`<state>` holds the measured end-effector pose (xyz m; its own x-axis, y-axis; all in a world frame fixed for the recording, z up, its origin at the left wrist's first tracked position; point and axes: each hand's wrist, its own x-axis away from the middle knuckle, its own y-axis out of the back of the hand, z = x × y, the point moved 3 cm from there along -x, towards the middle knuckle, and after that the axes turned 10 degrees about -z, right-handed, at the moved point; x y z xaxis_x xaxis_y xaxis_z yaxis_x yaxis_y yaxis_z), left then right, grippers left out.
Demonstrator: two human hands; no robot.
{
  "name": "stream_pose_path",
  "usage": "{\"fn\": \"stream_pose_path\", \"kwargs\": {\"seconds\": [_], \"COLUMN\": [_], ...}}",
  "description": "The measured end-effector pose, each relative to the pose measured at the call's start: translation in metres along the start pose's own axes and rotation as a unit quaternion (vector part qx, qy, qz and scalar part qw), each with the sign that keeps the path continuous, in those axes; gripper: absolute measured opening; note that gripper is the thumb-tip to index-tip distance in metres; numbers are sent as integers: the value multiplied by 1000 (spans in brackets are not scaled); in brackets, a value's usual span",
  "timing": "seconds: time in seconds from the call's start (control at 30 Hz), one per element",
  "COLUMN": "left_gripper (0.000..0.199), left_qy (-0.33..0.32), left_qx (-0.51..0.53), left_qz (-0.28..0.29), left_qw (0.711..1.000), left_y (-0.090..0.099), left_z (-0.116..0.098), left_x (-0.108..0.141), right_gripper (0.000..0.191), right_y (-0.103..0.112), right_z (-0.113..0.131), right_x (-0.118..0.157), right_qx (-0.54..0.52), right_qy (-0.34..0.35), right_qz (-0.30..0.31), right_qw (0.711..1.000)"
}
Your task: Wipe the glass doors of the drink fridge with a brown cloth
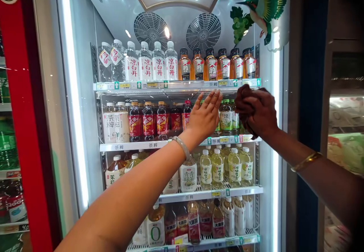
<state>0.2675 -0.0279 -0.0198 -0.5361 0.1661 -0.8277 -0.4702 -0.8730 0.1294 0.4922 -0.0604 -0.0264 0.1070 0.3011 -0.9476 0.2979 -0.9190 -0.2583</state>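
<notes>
A glass door (pixel 119 28) of a lit drinks cooler stands before me, with stocked shelves visible behind it. My left hand (pixel 203 115) reaches up with its fingers stretched out, lying flat on or very near the glass; whether it touches I cannot tell. A pale bangle (pixel 182 147) circles that wrist. On the right, my right hand (pixel 263 111) is closed around a bunched dark brown cloth (pixel 244 98), held against or close to the glass near the door's right side. A gold bracelet (pixel 307 161) is on the right forearm.
Rows of bottles stand on several shelves, including clear water bottles (pixel 145 63), amber drinks (pixel 211 65) and pale yellow drinks (pixel 218 168). A bird decoration (pixel 264 11) sits at the upper right. A red frame (pixel 24 104) borders another drinks cooler at left.
</notes>
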Motion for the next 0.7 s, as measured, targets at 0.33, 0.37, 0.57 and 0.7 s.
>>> {"fn": "stream_pose_path", "kwargs": {"seconds": [0.33,0.37,0.57,0.7], "left_gripper": [65,65,64,61], "left_qy": [80,71,60,67], "left_qx": [11,13,17,20], "left_qz": [-24,-25,-47,-62], "left_qw": [996,997,997,996], "left_y": [11,11,8,8], "left_z": [27,29,31,29], "left_x": [19,23,30,33], "right_gripper": [47,46,45,43], "right_y": [-28,-24,-54,-67], "right_z": [75,70,66,105], "right_x": [10,12,-32,-26], "right_qx": [-13,-14,-1,-20], "right_qy": [103,112,-17,7], "right_qz": [39,43,-19,-15], "right_qw": [994,993,1000,1000]}}
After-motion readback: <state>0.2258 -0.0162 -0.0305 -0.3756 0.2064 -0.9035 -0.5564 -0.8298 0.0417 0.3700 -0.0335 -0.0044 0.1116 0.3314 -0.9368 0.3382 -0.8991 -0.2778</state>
